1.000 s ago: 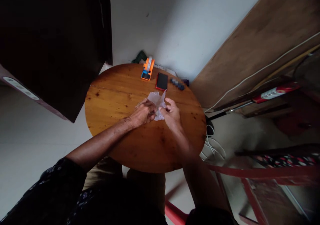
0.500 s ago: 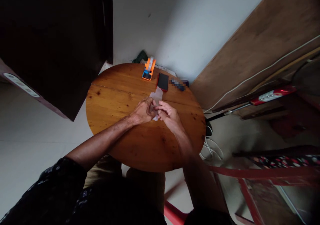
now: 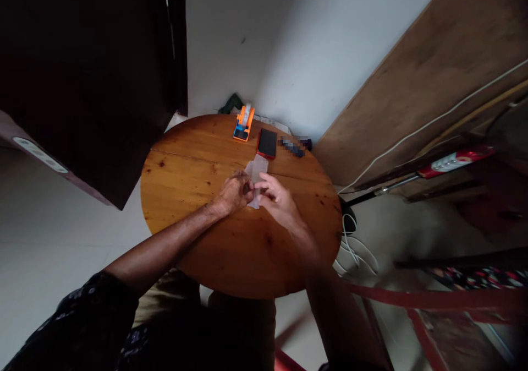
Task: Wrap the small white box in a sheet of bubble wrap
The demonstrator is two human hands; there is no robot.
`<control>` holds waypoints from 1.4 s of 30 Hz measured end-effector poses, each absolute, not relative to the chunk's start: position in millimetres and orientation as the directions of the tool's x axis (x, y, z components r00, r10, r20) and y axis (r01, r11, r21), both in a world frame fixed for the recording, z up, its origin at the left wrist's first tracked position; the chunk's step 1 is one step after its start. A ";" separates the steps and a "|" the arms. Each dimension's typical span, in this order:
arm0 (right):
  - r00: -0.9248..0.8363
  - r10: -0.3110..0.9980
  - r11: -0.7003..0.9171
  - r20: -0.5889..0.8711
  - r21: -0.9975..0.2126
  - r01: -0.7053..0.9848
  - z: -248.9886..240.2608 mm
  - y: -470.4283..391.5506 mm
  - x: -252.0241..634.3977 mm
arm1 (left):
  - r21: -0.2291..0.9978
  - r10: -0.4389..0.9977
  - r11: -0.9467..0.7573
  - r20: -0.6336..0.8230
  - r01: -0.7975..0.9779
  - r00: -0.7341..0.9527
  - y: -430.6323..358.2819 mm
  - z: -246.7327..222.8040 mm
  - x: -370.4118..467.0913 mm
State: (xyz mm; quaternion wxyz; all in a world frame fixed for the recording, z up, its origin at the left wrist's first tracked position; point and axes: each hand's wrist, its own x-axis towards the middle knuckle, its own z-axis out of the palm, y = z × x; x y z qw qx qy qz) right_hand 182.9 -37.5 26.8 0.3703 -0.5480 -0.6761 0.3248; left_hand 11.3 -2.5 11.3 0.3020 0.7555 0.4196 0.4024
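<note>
Thin, translucent whitish plastic sheet (image 3: 259,165) between and just beyond the hands, over a round, brown wooden table (image 3: 185,186). Left hand (image 3: 235,192) curled; right hand (image 3: 279,199) loosely spread; I cannot tell whether either grips it.

The person's left forearm (image 3: 160,250) and right forearm (image 3: 324,285) reach forward, bare, converging at the hands. The left hand (image 3: 237,192) is back up, fingers curled inward. The right hand (image 3: 279,199) faces it, fingers loosely extended, thumb apart; whether the fingertips touch is unclear.
</note>
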 end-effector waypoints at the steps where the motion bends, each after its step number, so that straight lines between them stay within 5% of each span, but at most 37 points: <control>1: -0.064 0.988 0.157 0.144 -0.882 0.444 25.2 -35.7 189.2 | 0.781 0.871 -0.478 0.363 0.402 0.331 -2.5 10.4 11.3; 6: 0.216 0.975 -0.121 -0.058 -0.948 0.295 18.2 -12.8 210.9 | 0.750 0.857 -0.505 0.378 0.428 0.349 -4.4 9.5 11.0; 16: 0.087 0.974 -0.222 -0.207 -0.947 0.232 15.7 47.5 189.1 | 0.717 0.837 -0.538 0.393 0.444 0.380 -6.4 5.4 12.7; 22: 0.045 0.974 -0.226 -0.222 -0.934 0.278 12.3 54.5 192.3 | 0.554 0.748 -0.663 0.454 0.504 0.484 -11.8 9.9 10.9; 27: 0.065 0.983 -0.181 -0.170 -0.933 0.312 11.2 58.9 189.1 | 0.570 0.730 -0.675 0.429 0.468 0.532 -8.3 10.0 9.7; 33: 0.018 0.997 0.071 0.074 -0.984 0.162 18.4 51.2 175.6 | 0.660 0.788 -0.601 0.396 0.451 0.471 -3.8 6.1 10.8; 42: -0.054 0.965 0.254 0.257 -0.860 0.442 37.0 -3.1 174.5 | 0.642 0.923 -0.385 0.269 0.663 0.275 -9.4 18.6 7.3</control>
